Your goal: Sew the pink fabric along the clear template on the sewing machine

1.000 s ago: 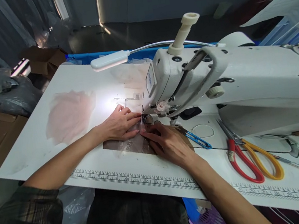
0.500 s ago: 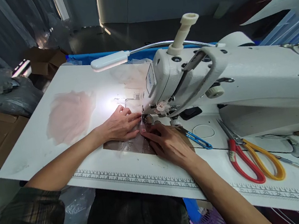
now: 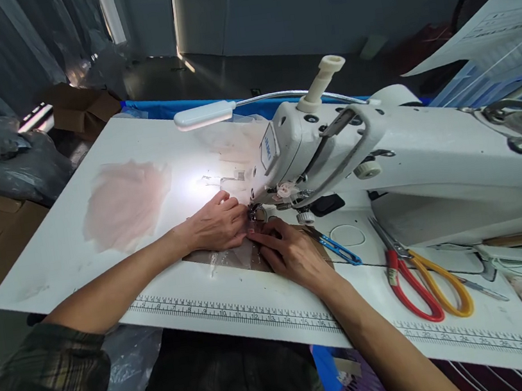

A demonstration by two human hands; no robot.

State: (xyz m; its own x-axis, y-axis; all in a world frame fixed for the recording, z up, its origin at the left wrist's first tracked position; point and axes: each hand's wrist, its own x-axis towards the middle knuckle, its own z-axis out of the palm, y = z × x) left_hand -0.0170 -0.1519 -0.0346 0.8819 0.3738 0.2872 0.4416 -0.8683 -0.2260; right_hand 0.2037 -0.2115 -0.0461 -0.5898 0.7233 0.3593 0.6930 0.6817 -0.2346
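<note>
Here both hands flat on fabric (image 3: 231, 256) w/ left hand (image 3: 216, 224) & right hand (image 3: 293, 254)

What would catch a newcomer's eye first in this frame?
The big white sewing machine fills the right half of the table, its small lamp throwing a bright patch by the needle. Right there, the left hand and right hand press flat on a sheer piece of fabric. To the right, red and yellow scissors lie near the printed ruler on the front edge.
</note>
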